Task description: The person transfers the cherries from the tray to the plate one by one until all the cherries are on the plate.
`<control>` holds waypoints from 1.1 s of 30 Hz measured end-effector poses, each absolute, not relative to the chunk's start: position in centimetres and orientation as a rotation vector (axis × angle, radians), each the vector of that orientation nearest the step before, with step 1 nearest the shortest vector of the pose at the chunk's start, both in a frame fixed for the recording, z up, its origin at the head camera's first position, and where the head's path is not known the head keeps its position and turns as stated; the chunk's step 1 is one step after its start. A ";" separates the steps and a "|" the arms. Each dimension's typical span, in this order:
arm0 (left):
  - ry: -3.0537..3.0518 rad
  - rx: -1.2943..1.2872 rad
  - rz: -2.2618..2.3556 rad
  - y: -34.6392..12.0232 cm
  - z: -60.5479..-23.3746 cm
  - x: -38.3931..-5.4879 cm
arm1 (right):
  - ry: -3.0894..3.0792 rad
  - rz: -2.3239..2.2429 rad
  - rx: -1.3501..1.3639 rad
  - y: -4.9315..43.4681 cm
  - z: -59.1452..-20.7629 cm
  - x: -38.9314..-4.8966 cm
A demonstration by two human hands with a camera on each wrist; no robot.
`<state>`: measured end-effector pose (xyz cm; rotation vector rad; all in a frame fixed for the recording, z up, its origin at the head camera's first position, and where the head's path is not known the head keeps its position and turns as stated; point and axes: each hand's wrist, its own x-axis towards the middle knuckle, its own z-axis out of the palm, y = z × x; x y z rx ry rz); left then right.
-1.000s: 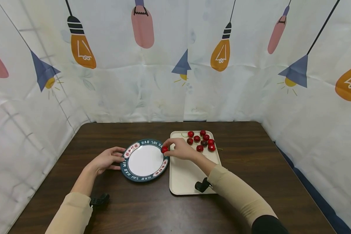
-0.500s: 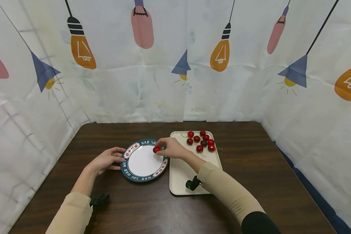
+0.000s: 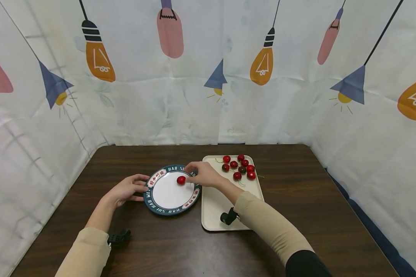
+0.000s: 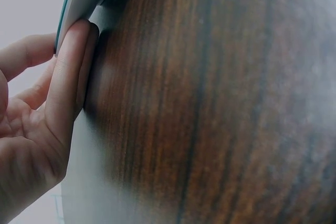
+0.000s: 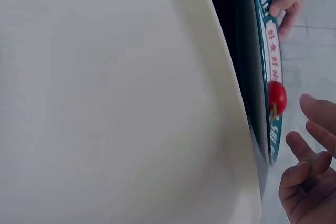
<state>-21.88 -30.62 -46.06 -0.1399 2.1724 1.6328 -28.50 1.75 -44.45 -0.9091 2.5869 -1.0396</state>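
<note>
A single red cherry point(image 3: 181, 180) lies on the white middle of a round plate point(image 3: 168, 198) with a dark green lettered rim. My left hand point(image 3: 126, 189) grips the plate's left edge; the left wrist view shows fingers point(image 4: 67, 72) on both sides of the rim. Over the plate's right side is my right hand point(image 3: 204, 175), fingers spread and holding nothing. In the right wrist view a gap separates these fingers point(image 5: 317, 113) from the cherry point(image 5: 276, 98). Several more cherries point(image 3: 237, 176) sit at the far end of a cream tray point(image 3: 218, 209).
The tray stands close to the plate's right side, under my right forearm. Both rest on a dark brown wooden table point(image 3: 291, 192). A printed white curtain point(image 3: 180, 111) hangs behind the table and along its sides.
My right hand has carried the cherry left from the plate's right rim to the white middle and let go of it. The left hand keeps its hold on the plate.
</note>
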 end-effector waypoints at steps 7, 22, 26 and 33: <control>2.172 -0.153 1.639 -30.6 -46.0 -21.9 | 2.609 -1.028 -0.911 3.0 -44.3 -28.7; 2.169 -0.150 1.643 -30.6 -46.3 -22.0 | 2.599 -1.073 -0.901 6.6 -43.9 -28.1; 2.166 -0.163 1.647 -30.5 -46.3 -22.0 | 2.614 -1.073 -0.896 7.8 -44.0 -28.0; 2.177 -0.141 1.654 -30.6 -46.6 -21.9 | 2.637 -1.101 -0.909 9.9 -44.0 -27.7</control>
